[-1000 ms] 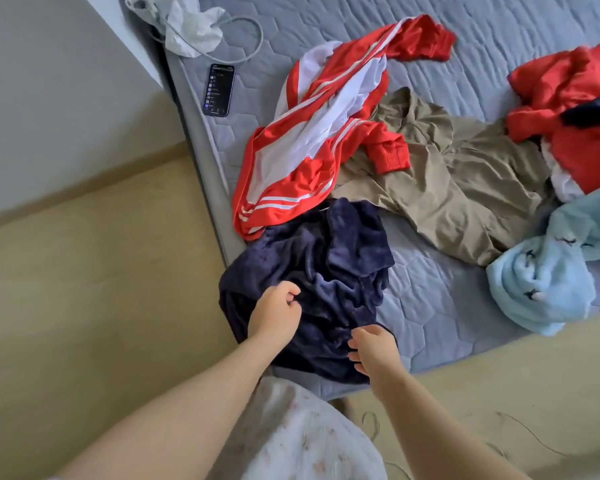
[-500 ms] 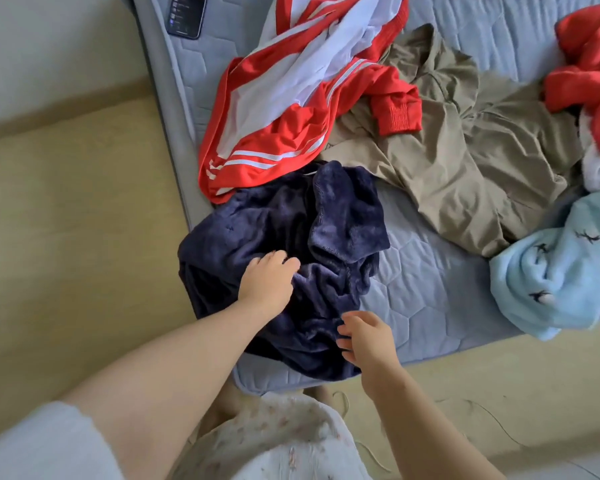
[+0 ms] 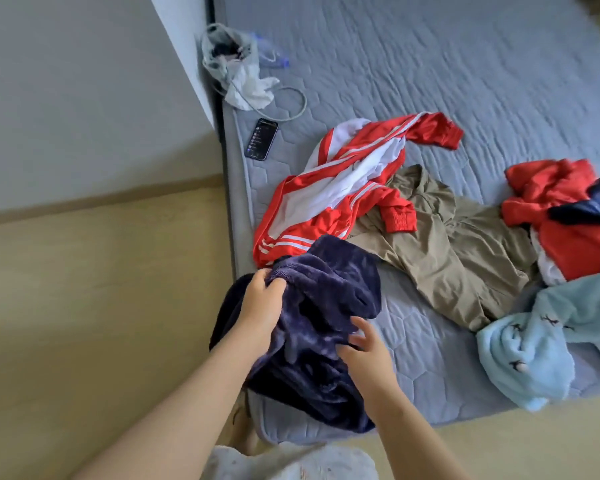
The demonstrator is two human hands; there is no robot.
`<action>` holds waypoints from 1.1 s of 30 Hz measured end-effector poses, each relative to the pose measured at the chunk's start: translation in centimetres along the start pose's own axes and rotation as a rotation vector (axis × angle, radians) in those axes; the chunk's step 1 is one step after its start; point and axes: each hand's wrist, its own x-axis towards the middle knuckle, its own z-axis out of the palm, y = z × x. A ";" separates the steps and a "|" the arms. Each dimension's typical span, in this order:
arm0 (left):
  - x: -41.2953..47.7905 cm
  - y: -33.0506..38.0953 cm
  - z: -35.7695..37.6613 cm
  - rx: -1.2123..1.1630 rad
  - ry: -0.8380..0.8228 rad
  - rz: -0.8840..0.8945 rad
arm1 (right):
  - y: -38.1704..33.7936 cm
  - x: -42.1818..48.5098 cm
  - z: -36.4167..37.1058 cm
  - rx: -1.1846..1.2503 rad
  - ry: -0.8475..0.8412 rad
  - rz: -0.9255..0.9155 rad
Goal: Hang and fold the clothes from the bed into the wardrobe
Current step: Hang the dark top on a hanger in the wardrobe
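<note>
A dark navy fleece garment (image 3: 329, 306) lies bunched at the near left corner of the grey quilted bed (image 3: 430, 81), partly hanging over the edge. My left hand (image 3: 262, 303) grips its ribbed hem at the upper left. My right hand (image 3: 364, 355) has its fingers spread and touches the fleece lower down. Beyond lie a red-and-white track jacket (image 3: 336, 188), a khaki garment (image 3: 454, 247), a red piece (image 3: 568, 216) and a light blue fleece (image 3: 541, 341).
A phone (image 3: 262, 139) lies near the bed's left edge, with a white cable and a crumpled bag (image 3: 238, 71) behind it. A grey wall (image 3: 84, 98) stands at the left. Yellowish floor (image 3: 101, 306) lies to the left of the bed and in front of it.
My left hand moved up to the fleece's hem and closed on it, pulling the cloth up. My right hand opened its fingers. The view tilted up, showing more bed.
</note>
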 end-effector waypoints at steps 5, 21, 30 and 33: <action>-4.1 4.2 -1.1 -0.179 -0.094 -0.054 | -2.0 -3.9 2.8 -0.234 -0.099 -0.300; -9.2 11.2 -5.4 0.218 -0.460 0.585 | -18.3 -14.2 -2.3 0.730 0.104 -0.560; -11.7 13.4 -1.7 -0.189 -0.229 0.283 | -17.7 -14.6 -5.1 0.739 -0.025 -0.595; -13.0 15.5 -0.5 -0.416 -0.183 0.155 | -15.0 -13.2 -5.3 0.611 -0.054 -0.585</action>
